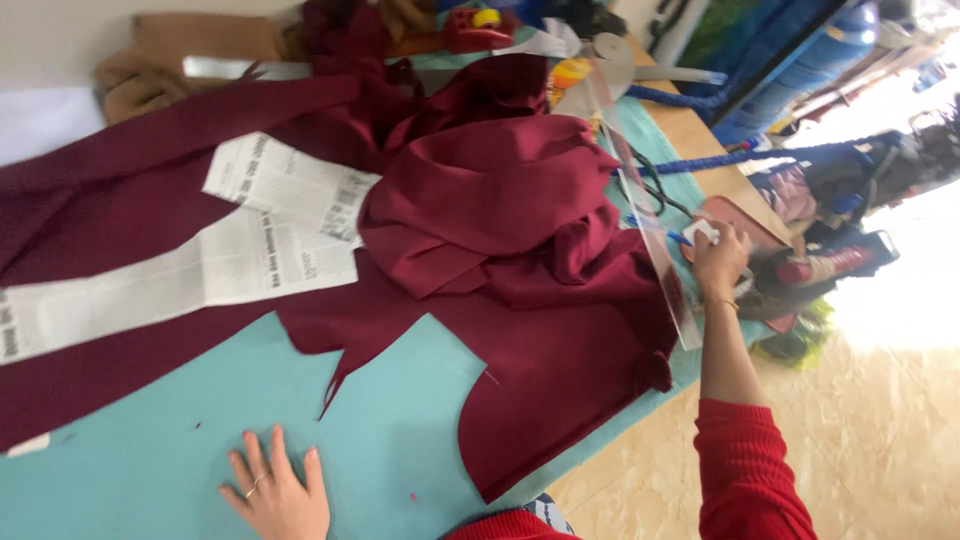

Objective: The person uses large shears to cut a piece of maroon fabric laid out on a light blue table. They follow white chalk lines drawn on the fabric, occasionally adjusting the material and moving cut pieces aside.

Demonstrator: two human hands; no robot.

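1. A long paper pattern piece [180, 275] cut from newsprint lies flat on the maroon fabric [520, 330] at the left; its left end is cut off by the frame edge. A second, shorter newsprint piece [290, 185] sits above it, overlapping slightly.
2. The left hand [278, 490] rests flat, fingers spread and released, on the bare turquoise tabletop [150, 470] near the bottom edge. A ring shows on one finger; the wrist is cut off by the frame.
3. The maroon fabric spreads across most of the tabletop. It looks thick, matte and woolly, flat at the left with cut, jagged edges at its lower border, and heaped in soft folds at the centre.
4. A brown cloth [170, 60] and cluttered items at the top are blurred and hard to make out.
5. A long clear plastic ruler [650, 225] lies along the fabric's right side, near the tabletop's edge.
6. The right hand [718, 258], in a red knitted sleeve [745, 470], is clenched around a small white piece, likely chalk [700, 232], just beside the ruler. What lies beneath the hand is hidden.
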